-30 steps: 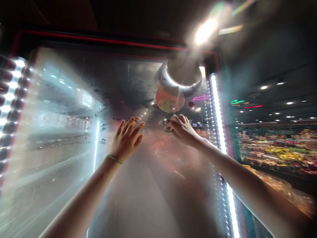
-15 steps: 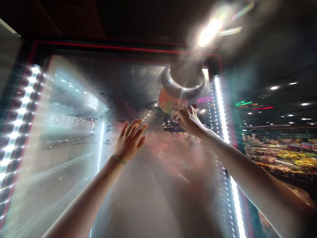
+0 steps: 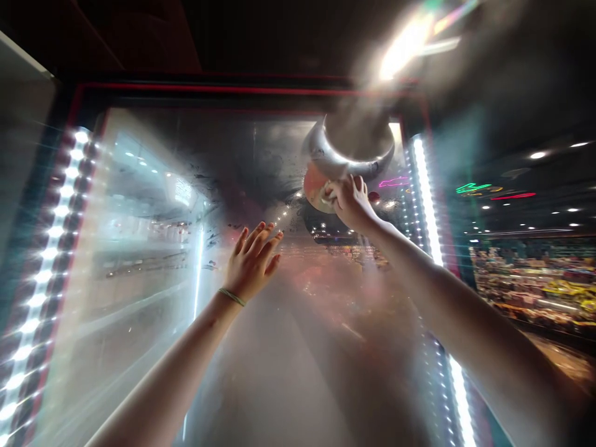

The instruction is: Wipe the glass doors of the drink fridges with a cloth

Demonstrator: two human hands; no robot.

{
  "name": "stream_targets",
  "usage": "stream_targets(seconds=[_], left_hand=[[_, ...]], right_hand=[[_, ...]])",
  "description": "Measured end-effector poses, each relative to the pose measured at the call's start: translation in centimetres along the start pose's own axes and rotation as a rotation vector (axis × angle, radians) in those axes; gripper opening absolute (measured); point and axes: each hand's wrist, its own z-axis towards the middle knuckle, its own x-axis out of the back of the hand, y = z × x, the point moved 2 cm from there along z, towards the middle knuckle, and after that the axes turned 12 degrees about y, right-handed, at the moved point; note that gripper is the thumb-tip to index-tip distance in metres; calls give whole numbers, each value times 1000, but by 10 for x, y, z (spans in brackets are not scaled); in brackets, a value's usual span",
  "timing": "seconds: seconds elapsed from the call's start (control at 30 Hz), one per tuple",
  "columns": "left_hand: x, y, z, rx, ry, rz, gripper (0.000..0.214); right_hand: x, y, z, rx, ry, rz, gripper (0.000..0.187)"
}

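Left hand (image 3: pixel 251 267): open, fingers (image 3: pixel 259 240) spread wide, up at the glass pane (image 3: pixel 261 155). Right hand (image 3: pixel 352 202): fingers narrow, pinching a white cloth (image 3: pixel 328 195) on the glass, over a round coloured disc (image 3: pixel 315 188), just below a chrome ring (image 3: pixel 326 155).

Here's the left hand (image 3: pixel 251 267) up and wide open, palm forward, fingers (image 3: pixel 261 239) fanned out, left forearm (image 3: pixel 174 366) angling in from below! Higher and further across, the right hand (image 3: pixel 352 202) curls tight in a firm pinch, right forearm (image 3: pixel 442 298) stretched long!
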Motion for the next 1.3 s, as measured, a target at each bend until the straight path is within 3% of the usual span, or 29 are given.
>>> stream_targets(seconds=[0.07,0.17,0.27,0.37,0.47,0.57,0.67,0.8,0.87,1.0,1.07,1.2,1.3], left_hand=[[0,0,0,23,8,7,43],[0,-3,-1,104,73,37,43],[-1,-5,-2,133,111,51,43],[-2,-6,-2,137,106,41,42],[-2,-5,-2,153,103,33,41],[-1,-5,-3,150,113,34,39],[-1,-6,-3,150,117,26,36],[-2,-6,-4,159,107,-8,35],[-2,-7,-5,169,103,-24,35],[-2,-7,-5,209,129,0,35],[-2,-7,-5,229,139,17,36],[-2,-6,-4,225,137,24,35],[-1,-8,-4,228,134,26,35]], right_hand=[[-10,-11,8,-24,28,1,20],[-12,-35,-6,148,-122,89,25],[-3,-32,-23,250,-210,127,26],[-5,-15,-9,48,-30,31,25],[-18,-25,10,-83,63,-16,23],[-23,-54,2,113,-94,83,25],[-13,-56,-16,250,-204,128,28],[-14,-31,0,31,-40,17,22],[-23,-36,13,-31,26,0,20],[-32,-68,6,181,-123,88,24],[-29,-67,-2,250,-179,108,27],[-31,-46,18,19,-9,-6,23],[-44,-60,34,-16,11,-20,21]])
